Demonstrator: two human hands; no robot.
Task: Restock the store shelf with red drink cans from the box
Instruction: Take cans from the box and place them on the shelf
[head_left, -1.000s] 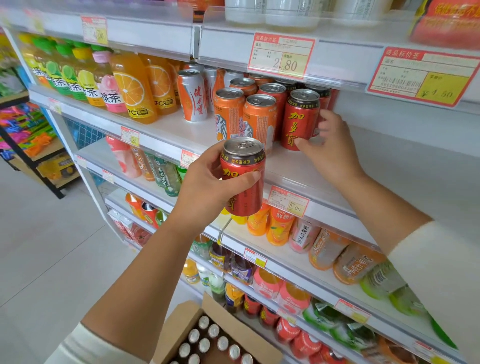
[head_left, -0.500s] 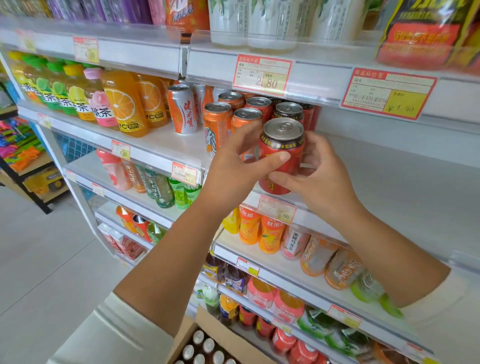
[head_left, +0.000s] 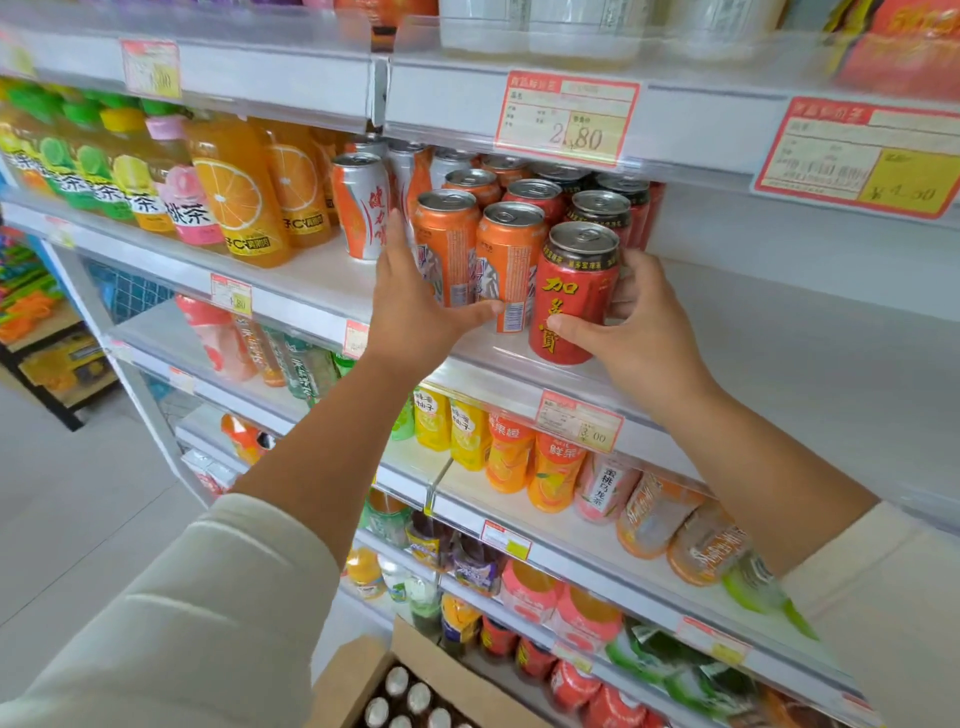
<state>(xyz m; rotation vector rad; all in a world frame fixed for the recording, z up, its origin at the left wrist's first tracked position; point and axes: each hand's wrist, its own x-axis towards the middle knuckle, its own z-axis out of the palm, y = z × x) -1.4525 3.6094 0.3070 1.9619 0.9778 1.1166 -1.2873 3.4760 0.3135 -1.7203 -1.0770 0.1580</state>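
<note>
A red drink can with yellow characters stands upright at the front edge of the white shelf, right of two orange cans. My right hand is wrapped around its lower right side, thumb across the front. More red cans stand in a row behind it. My left hand is off the red can, fingers spread, its palm against the nearest orange can. The cardboard box sits at the bottom, with several silver can tops showing inside.
The shelf right of the red can is bare. A white-and-orange can and orange juice bottles stand to the left. A price-tag rail overhangs the cans. Lower shelves hold bottles.
The red can went from my left hand to my right and now stands on the shelf's front edge. My left hand let go and shifted left to the orange cans.
</note>
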